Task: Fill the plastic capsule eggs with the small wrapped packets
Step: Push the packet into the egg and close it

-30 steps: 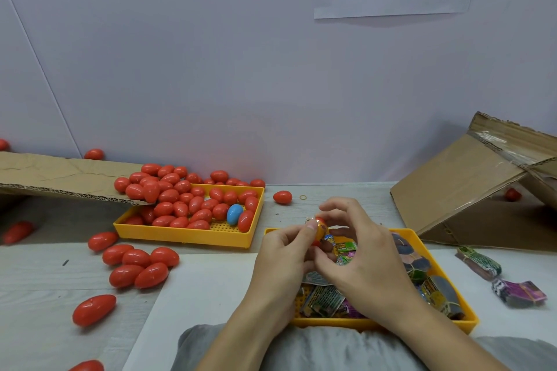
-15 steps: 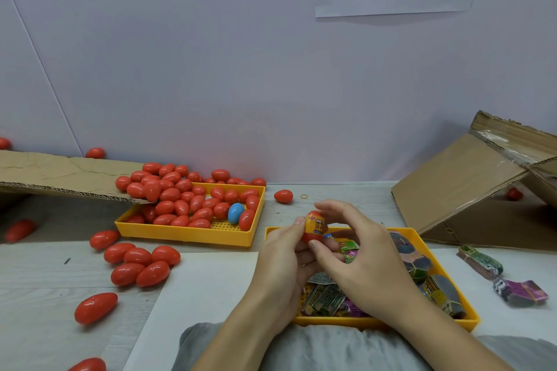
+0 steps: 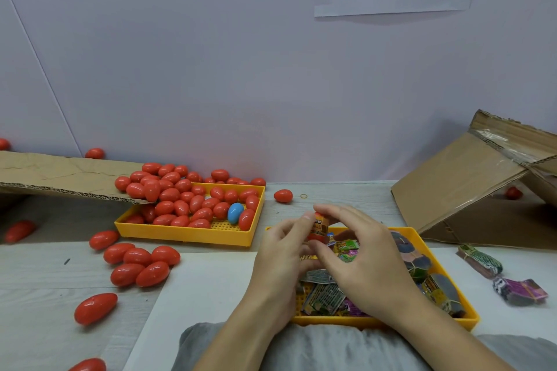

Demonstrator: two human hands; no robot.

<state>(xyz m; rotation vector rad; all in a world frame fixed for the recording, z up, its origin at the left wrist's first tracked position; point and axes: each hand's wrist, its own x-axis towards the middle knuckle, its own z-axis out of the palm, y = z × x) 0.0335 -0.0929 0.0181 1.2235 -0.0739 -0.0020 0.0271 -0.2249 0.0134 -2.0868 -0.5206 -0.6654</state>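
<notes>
Your left hand point(image 3: 280, 253) and right hand point(image 3: 361, 259) both pinch red capsule egg point(image 3: 318, 227), packet showing inside, above packet tray point(image 3: 422, 239). Egg tray point(image 3: 187, 233) sits left on desk point(image 3: 45, 295); loose eggs beside it.

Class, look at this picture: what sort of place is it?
Probably a hand-packing workbench: a yellow tray heaped with red eggs, another tray of wrapped packets, and cardboard boxes.

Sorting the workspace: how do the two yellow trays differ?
The far tray holds red eggs plus one blue egg; the near tray holds wrapped packets. Cardboard overhangs the far tray's left end; both hands work over the near tray. Both are shallow, yellow, with perforated floors.
</notes>
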